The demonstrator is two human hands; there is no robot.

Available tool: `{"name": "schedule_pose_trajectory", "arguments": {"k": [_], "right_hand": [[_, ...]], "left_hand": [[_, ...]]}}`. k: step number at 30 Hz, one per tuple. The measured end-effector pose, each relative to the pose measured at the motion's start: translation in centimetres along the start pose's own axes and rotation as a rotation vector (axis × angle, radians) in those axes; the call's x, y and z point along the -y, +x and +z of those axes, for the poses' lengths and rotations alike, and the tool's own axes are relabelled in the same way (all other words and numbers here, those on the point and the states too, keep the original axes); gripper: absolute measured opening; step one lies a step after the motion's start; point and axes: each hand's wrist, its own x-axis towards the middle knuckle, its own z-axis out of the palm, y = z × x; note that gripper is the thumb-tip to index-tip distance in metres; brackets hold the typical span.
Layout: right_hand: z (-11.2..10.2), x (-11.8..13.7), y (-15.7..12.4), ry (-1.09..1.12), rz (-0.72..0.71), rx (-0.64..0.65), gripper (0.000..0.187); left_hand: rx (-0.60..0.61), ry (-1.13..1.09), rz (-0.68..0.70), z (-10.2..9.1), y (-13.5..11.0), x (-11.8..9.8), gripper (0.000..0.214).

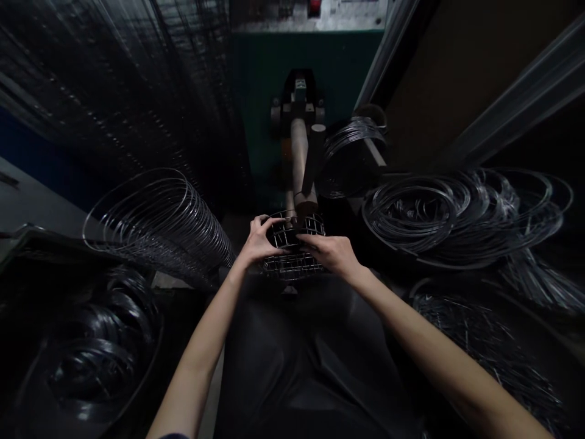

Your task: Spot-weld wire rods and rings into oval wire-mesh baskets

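A round wire basket (292, 266) sits in front of me, under the tip of a machine arm (300, 155). On its left side is my left hand (261, 242), thumb and fingers curved around the wire rim. My right hand (333, 251) reaches in from the right, its fingers pinched together close to the machine's tip. Whatever lies between those right fingertips is too small and dark to make out. The arm's dark lower end meets the wirework between both hands.
Left of me stands a tall stack of wire rings (159, 213), with coiled metal strips (100, 347) in a bin below. Wire hoops (411, 213) lie in a tub on the right, above a bin of short wire pieces (484, 341). A wire bundle (354, 143) hangs beside the machine.
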Motion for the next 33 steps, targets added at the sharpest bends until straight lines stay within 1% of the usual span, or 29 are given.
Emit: {"name": "schedule_pose_trajectory", "arguments": {"k": [3, 6, 9, 13, 16, 23, 27, 28, 30, 32, 33], "right_hand": [[0.2, 0.0, -0.4, 0.019, 0.009, -0.099, 0.023], [0.4, 0.3, -0.8, 0.005, 0.065, -0.15, 0.018], [0.4, 0.7, -0.8, -0.007, 0.148, -0.141, 0.016], [0.2, 0.7, -0.5, 0.044, 0.179, -0.097, 0.017], [0.0, 0.3, 0.1, 0.084, 0.208, -0.1, 0.018], [0.3, -0.7, 2.8, 0.16, 0.268, -0.096, 0.015], [0.0, -0.9, 3.2, 0.222, 0.27, -0.09, 0.015], [-0.3, -1.0, 2.9, 0.254, 0.264, -0.113, 0.016], [-1.1, -1.3, 2.0, 0.342, 0.282, -0.196, 0.023], [-2.2, -1.8, 0.6, 0.466, 0.373, -0.263, 0.037], [-2.7, -2.0, -0.2, 0.552, 0.437, -0.265, 0.044]], "left_hand": [[-0.016, -0.001, 0.003, 0.1, 0.3, 0.2, 0.081], [-0.016, -0.014, 0.011, 0.2, 0.2, 0.2, 0.081], [-0.014, -0.027, -0.007, 0.3, 0.0, 0.3, 0.081], [-0.008, -0.016, -0.022, 0.2, 0.2, 0.3, 0.082], [-0.004, -0.016, -0.02, 0.1, 1.0, 0.6, 0.081], [0.009, -0.052, -0.029, -0.1, 3.2, 1.9, 0.08], [-0.001, -0.058, 0.002, 0.1, 3.5, 2.3, 0.081], [-0.002, -0.065, 0.014, 0.1, 3.4, 2.4, 0.083], [0.009, -0.092, 0.044, 0.0, 2.7, 3.0, 0.097], [0.036, -0.138, 0.065, 0.0, 1.7, 4.1, 0.117], [0.047, -0.165, 0.062, 0.0, 1.0, 4.7, 0.124]]}}
